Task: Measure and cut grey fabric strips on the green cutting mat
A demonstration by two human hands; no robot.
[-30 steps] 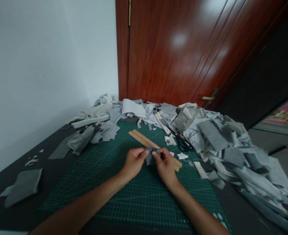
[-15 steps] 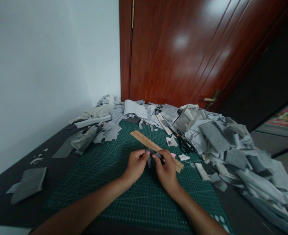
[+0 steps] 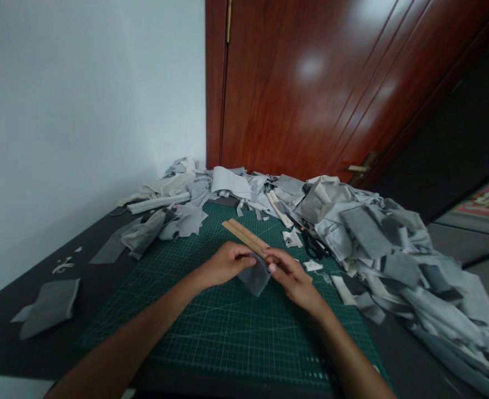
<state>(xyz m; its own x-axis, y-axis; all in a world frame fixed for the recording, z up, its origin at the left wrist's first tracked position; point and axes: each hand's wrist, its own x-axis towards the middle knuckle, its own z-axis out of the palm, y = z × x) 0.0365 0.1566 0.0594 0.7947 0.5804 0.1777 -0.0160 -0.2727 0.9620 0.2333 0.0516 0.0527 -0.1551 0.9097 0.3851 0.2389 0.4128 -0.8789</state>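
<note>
A small piece of grey fabric (image 3: 255, 279) hangs between my hands over the green cutting mat (image 3: 211, 332). My left hand (image 3: 228, 262) pinches its upper left edge between thumb and fingers. At the upper right edge, my right hand (image 3: 289, 275) is closed on the same piece, thumb toward me. Just beyond the hands a wooden ruler (image 3: 242, 233) lies slantwise on the mat, its near end partly hidden by my right hand. Black-handled scissors (image 3: 313, 245) rest to the right of the ruler, beside small white fabric scraps (image 3: 292, 239).
A large heap of grey and white fabric pieces (image 3: 364, 230) runs along the back and right of the dark table (image 3: 3, 346). More fabric (image 3: 181, 219) lies at the back left. A folded grey piece (image 3: 53, 305) sits at the far left. Behind are a white wall and a wooden door (image 3: 286, 100).
The grey fabric, bunched up between my fingers before, now hangs spread out and lower. My hands have moved a little apart, and the left has turned more sideways.
</note>
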